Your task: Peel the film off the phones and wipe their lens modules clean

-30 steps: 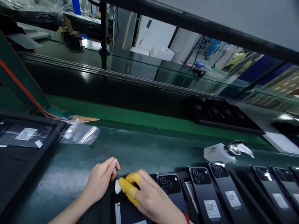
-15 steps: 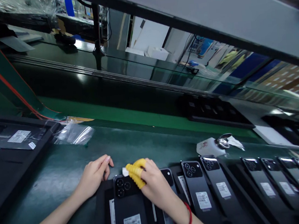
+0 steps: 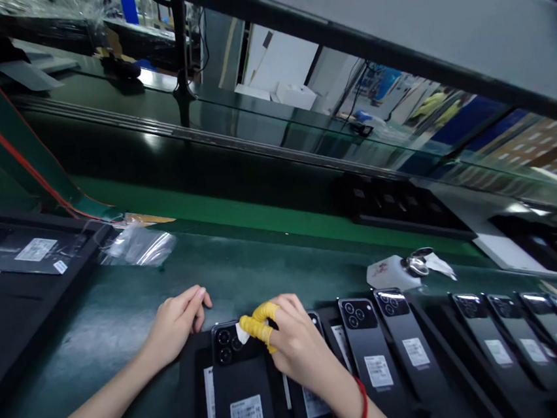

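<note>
Your right hand [image 3: 296, 348] hovers over the top of a black phone [image 3: 241, 383], which lies face down at the left end of a long row of phones [image 3: 420, 353]. Thumb and forefinger, both in yellow finger covers [image 3: 256, 324], are pinched narrowly on a small white scrap [image 3: 242, 333] right beside the phone's camera lenses. A red band circles that wrist.

Your left hand [image 3: 178, 324] rests palm down on the green bench [image 3: 121, 316], fingers loosely curled and holding nothing, its fingertips just beside the phone's top left corner.

The phone sits in a black tray [image 3: 192, 395], with the next phone close against its right side, so there is little room on that side. To the left the bench lies open up to a larger black tray [image 3: 30, 285] well apart. A crumpled clear plastic bag [image 3: 137, 247] lies near that tray's corner. Beyond the phone's top edge, bare bench runs to a bright green strip. A white dispenser with a metal top [image 3: 403, 270] stands near the row's far edge.
</note>
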The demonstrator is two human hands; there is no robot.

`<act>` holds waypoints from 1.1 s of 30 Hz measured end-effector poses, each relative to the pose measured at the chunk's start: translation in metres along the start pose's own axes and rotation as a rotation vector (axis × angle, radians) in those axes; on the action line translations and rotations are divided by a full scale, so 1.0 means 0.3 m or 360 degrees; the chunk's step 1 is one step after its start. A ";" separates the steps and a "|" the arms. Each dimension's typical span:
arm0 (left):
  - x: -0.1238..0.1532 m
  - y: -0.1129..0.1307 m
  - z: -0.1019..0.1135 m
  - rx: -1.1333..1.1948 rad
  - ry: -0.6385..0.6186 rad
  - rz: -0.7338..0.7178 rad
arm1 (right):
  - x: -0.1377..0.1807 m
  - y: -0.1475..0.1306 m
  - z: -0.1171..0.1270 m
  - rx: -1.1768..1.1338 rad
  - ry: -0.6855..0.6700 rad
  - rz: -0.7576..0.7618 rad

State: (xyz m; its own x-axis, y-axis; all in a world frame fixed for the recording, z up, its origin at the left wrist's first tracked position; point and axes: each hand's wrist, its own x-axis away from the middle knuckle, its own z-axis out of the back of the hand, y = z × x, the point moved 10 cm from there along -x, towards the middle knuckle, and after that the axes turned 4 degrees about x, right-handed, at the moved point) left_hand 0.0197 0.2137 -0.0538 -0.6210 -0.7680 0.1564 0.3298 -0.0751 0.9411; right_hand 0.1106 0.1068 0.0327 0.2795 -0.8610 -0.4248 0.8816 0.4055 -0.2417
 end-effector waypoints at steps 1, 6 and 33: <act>0.001 0.000 0.000 -0.0002 0.0002 -0.0010 | -0.005 -0.004 -0.004 0.0003 0.0018 -0.0019; 0.003 -0.001 0.001 -0.0011 0.0001 -0.0008 | -0.026 -0.006 -0.019 0.0019 -0.0054 0.0043; 0.001 0.002 0.011 0.0035 0.0021 0.0028 | 0.056 0.068 0.033 -0.0260 0.0064 -0.0078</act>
State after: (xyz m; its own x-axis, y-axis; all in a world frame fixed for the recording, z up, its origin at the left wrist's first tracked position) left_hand 0.0173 0.2156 -0.0521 -0.6059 -0.7773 0.1692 0.3246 -0.0475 0.9447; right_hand 0.1370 0.0975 0.0291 0.2195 -0.8694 -0.4427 0.8193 0.4106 -0.4002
